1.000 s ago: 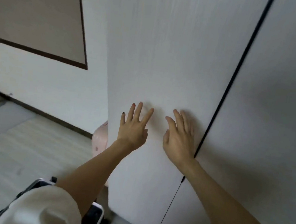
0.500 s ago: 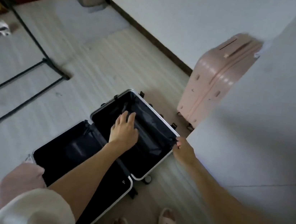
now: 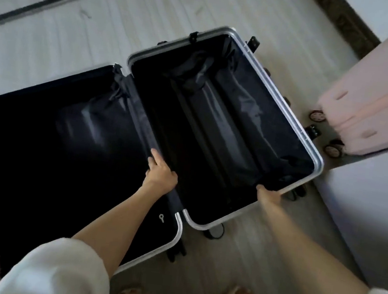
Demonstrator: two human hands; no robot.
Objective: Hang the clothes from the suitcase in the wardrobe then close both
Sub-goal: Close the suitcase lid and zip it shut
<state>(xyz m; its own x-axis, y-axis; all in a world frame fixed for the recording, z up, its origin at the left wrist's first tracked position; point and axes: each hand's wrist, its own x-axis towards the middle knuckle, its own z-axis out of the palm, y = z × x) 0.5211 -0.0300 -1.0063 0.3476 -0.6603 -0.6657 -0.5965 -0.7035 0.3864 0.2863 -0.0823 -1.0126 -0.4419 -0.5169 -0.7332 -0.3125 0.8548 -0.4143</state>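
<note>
Overhead view from the head camera. The suitcase [image 3: 154, 141] lies open flat on the floor [image 3: 55, 30], its two silver-rimmed halves spread left and right and joined along a central hinge band. Both halves show only dark lining; no clothes are visible in either, so the unpacking appears finished. The wardrobe [image 3: 365, 206] shows only as a pale flat panel at the right edge, and whether its doors are shut cannot be told from this view. What clearly remains is closing the suitcase.

The left hand [image 3: 160, 175] rests on the hinge band between the two halves, fingers curled over the inner edge of the right half. The right hand [image 3: 268, 195] grips the near rim of the right half close to its right corner, fingers wrapped over the rim. By this placement, the step in hand is judged to be lifting the right half to fold it over onto the left.

A pink suitcase [image 3: 376, 101] stands upright at the far right, just beside the open one, its wheels near the open case's right rim. A dark metal frame [image 3: 46, 1] lies on the floor at the far left.

No brand, label or legible writing is visible; a small pale key-shaped mark [image 3: 161, 217] shows near the hinge at the near edge.
</note>
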